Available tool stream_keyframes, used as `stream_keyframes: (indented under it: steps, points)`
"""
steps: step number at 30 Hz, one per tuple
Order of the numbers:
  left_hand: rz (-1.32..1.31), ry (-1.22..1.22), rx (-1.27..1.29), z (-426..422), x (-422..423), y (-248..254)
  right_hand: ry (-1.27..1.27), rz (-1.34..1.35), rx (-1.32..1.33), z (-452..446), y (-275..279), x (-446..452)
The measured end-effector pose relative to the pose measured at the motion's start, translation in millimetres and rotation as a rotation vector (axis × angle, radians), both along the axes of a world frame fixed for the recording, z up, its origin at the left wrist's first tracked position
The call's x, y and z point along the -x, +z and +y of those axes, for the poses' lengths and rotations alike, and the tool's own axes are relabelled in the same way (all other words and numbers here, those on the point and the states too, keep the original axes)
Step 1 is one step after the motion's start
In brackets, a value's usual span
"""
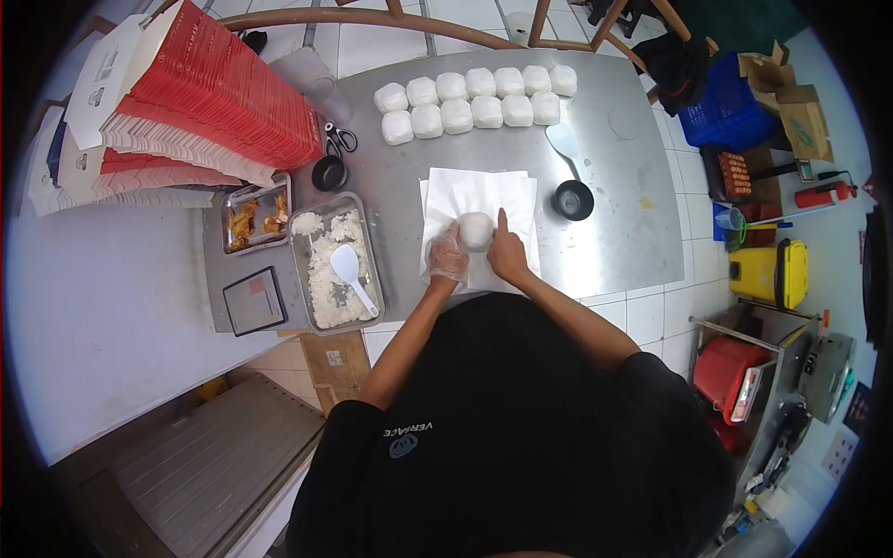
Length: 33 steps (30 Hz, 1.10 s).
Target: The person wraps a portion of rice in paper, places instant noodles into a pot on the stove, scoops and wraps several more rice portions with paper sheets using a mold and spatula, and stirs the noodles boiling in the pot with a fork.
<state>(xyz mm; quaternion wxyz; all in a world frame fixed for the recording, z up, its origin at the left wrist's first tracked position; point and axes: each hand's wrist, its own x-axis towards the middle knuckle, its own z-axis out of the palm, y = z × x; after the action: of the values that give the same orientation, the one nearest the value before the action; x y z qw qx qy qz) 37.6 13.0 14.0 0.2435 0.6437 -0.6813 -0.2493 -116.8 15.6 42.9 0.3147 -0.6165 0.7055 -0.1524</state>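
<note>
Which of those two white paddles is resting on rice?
The left paddle, in the metal tray: its blade lies on the rice. The other paddle lies on the bare tabletop.

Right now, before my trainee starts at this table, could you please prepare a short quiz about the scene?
1. Which hand wears the clear glove?
2. True or false: the white ball between the hands sits on white paper.
3. Fill in: the ____ lies on the rice in the metal tray.

Key:
1. The left hand.
2. True.
3. White paddle.
</note>
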Motion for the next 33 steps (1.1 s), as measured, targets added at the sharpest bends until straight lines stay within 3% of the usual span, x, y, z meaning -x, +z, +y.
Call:
stream_keyframes:
  steps: [1, 4, 6, 8, 10, 12, 14, 17, 19, 21, 22, 23, 24, 26, 28, 30, 33]
  points:
    - [-0.004, 0.003, 0.003, -2.1, -2.6, -4.1, -0.051, -0.133, 0.053, -0.4, 1.2, -0.3]
    - [0.221, 0.100, -0.081, -10.1, -4.8, -25.2, -0.119, -0.208, 0.087, 0.1, 3.0, -9.0]
    - [1.040, 0.377, -0.303, -18.7, -6.6, -44.0, -0.114, -0.316, 0.143, 5.2, 23.0, -14.0]
    - [0.942, 0.350, -0.319, -21.7, -4.1, 8.5, -0.127, -0.424, 0.185, 8.0, 42.0, -19.0]
    - [0.846, 0.317, -0.344, -18.7, 4.6, 45.9, -0.057, -0.489, 0.412, 5.2, 56.7, -24.3]
    - [1.231, 0.385, -0.224, -19.4, 17.4, 59.2, -0.103, -0.500, 0.405, -0.7, 80.8, -28.3]
    - [1.205, 0.364, -0.233, -17.6, 13.8, 64.6, -0.145, -0.512, 0.392, -4.8, 100.7, -28.1]
    - [1.249, 0.315, -0.225, -20.5, 15.0, 72.3, -0.487, -0.871, 0.137, -25.0, 102.0, -28.2]
    - [1.318, 0.277, -0.217, -22.4, 17.7, 83.8, -0.484, -0.935, 0.015, -41.9, 81.6, -21.4]
    - [1.527, 0.226, -0.375, -23.7, 17.0, 100.2, -0.486, -0.995, -0.104, -45.4, 68.6, -17.3]
    - [1.530, 0.219, -0.383, -26.1, 17.4, 99.5, -0.470, -1.173, -0.192, -46.0, 69.2, -19.8]
    - [1.350, 0.189, -0.298, -30.1, 18.2, 98.9, -0.446, -1.347, -0.280, -48.0, 70.3, -20.0]
    - [1.171, 0.163, -0.211, -33.7, 18.5, 98.2, -0.450, -1.340, -0.275, -47.3, 71.5, -17.5]
    - [1.127, 0.204, -0.249, -38.7, 13.1, 92.6, -0.327, -1.429, -0.354, -41.5, 94.5, -13.6]
    - [1.081, 0.247, -0.285, -46.9, 16.3, 84.1, -0.330, -1.364, -0.425, -40.1, 94.8, -4.7]
    - [0.821, 0.341, -0.042, -58.8, 23.4, 72.4, -0.126, -1.171, -0.255, -36.9, 99.7, -2.1]
    - [0.731, 0.343, -0.054, -63.6, 43.5, 97.7, -0.275, -1.254, -0.274, -59.7, 87.2, 26.9]
